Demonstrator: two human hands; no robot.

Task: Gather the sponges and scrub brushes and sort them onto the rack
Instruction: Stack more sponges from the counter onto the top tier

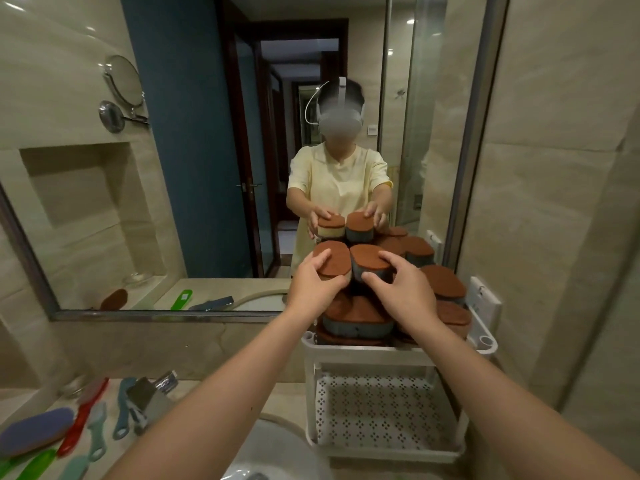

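A white two-tier rack [363, 349] stands on the counter at the right, against the mirror. Its top tier is heaped with several brown-topped sponges [445, 284]. My left hand [317, 284] grips a brown-topped sponge [334, 261] at the top of the heap. My right hand [403, 287] grips a brown-topped sponge with a grey base [369, 263] right beside it. The lower tier [374, 410], a perforated white shelf, holds nothing. Several scrub brushes lie on the counter at the lower left: a red one [78, 422], teal ones [121, 408] and a green one [34, 464].
A chrome faucet [149, 396] stands over the white basin [277, 452] at the bottom centre. A blue-purple oval sponge [34, 431] lies at the far left. A wall socket [483, 297] sits behind the rack. The mirror reflects a person and the heap.
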